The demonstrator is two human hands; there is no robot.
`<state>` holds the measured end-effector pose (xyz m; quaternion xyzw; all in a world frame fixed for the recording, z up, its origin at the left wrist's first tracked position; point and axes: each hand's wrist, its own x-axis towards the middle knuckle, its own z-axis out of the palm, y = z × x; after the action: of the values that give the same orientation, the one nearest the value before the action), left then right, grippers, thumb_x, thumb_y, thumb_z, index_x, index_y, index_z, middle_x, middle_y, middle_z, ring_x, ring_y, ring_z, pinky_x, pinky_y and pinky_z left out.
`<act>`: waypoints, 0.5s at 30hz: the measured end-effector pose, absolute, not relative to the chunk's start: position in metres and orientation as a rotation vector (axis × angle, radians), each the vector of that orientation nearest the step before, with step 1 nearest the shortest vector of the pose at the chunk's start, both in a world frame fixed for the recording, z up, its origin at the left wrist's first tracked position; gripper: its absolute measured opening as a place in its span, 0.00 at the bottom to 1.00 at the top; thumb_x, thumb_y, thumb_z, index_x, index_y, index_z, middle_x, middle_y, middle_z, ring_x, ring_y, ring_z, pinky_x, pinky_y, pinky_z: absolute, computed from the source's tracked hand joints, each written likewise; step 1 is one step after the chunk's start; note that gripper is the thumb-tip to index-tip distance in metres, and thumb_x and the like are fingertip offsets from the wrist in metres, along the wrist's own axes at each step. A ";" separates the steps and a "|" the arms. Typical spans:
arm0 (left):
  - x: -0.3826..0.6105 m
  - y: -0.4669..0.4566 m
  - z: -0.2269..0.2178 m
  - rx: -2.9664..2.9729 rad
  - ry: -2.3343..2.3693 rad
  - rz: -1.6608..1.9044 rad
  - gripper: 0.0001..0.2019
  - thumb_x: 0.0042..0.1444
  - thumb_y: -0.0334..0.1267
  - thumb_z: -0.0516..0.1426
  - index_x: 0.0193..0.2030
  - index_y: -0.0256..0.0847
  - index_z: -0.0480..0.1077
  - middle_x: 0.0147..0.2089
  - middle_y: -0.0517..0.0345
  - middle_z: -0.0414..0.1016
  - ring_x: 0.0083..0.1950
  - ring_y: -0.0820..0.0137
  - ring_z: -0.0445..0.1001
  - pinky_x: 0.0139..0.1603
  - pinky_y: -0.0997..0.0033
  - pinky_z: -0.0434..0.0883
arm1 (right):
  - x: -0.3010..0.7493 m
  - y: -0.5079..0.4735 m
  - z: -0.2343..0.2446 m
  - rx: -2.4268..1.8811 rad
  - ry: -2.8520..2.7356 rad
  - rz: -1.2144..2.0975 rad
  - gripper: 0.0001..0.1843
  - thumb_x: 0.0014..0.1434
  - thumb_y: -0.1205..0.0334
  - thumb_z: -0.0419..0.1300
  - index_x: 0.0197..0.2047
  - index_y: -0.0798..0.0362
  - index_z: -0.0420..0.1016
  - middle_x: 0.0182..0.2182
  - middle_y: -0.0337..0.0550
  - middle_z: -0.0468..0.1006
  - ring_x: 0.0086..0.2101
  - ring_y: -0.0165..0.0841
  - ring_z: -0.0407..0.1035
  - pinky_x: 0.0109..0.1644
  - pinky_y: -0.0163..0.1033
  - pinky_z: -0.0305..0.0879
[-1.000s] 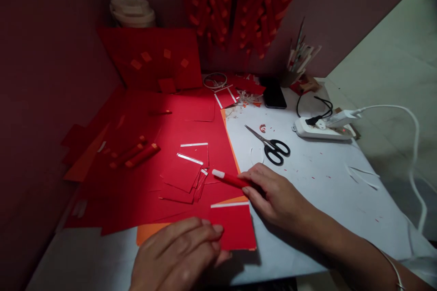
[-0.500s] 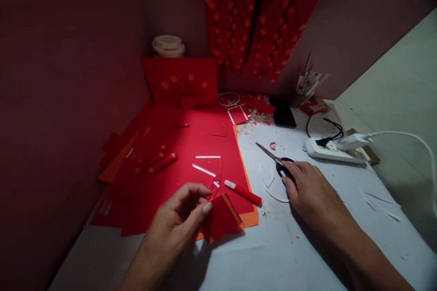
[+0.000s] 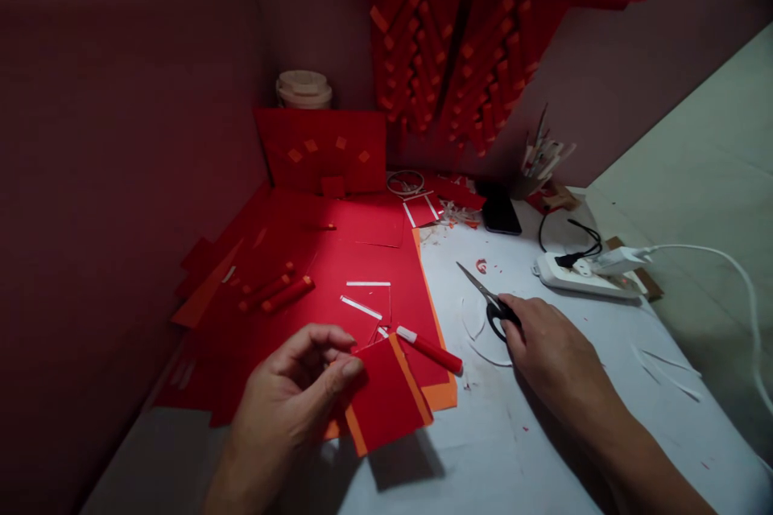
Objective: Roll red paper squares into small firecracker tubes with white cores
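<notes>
Between thumb and fingers, my left hand (image 3: 302,394) pinches a small red paper piece (image 3: 386,394) with an orange strip along two opposite edges. It is held tilted above the front of the table. My right hand (image 3: 549,346) rests on the white tabletop, its fingers round the black handles of a pair of scissors (image 3: 483,286). The blades look closed and point away to the left. Just beyond the held paper lies a red marker-like tube with a white end (image 3: 431,350). White-striped red pieces (image 3: 361,307) lie behind it on large red sheets (image 3: 398,257).
Rolled red tubes (image 3: 288,294) lie on the sheets at left. A black phone (image 3: 500,209), a pen cup (image 3: 531,177) and a white power strip (image 3: 585,278) with cords stand at back right. Thin white offcuts (image 3: 489,356) lie near the scissors. Red paper decorations (image 3: 416,56) hang on the wall.
My left hand has shifted slightly left and turned the red paper, so more of its face and both orange edges show. My right hand has barely moved, still on the scissors.
</notes>
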<state>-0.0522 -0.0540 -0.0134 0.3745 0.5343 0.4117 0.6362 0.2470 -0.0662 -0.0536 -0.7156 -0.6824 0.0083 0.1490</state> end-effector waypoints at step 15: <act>-0.076 -0.023 0.010 1.316 1.368 0.741 0.07 0.49 0.40 0.65 0.35 0.44 0.76 0.25 0.62 0.74 0.26 0.70 0.71 0.24 0.76 0.68 | 0.235 -0.075 -0.027 -1.529 -1.763 1.094 0.22 0.59 0.60 0.60 0.58 0.45 0.74 0.48 0.49 0.77 0.43 0.42 0.75 0.38 0.43 0.77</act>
<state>-0.0762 -0.0228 0.0101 0.5499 0.5716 0.3096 0.5244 0.2348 -0.0755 -0.0267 -0.5699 -0.6569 0.4077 0.2783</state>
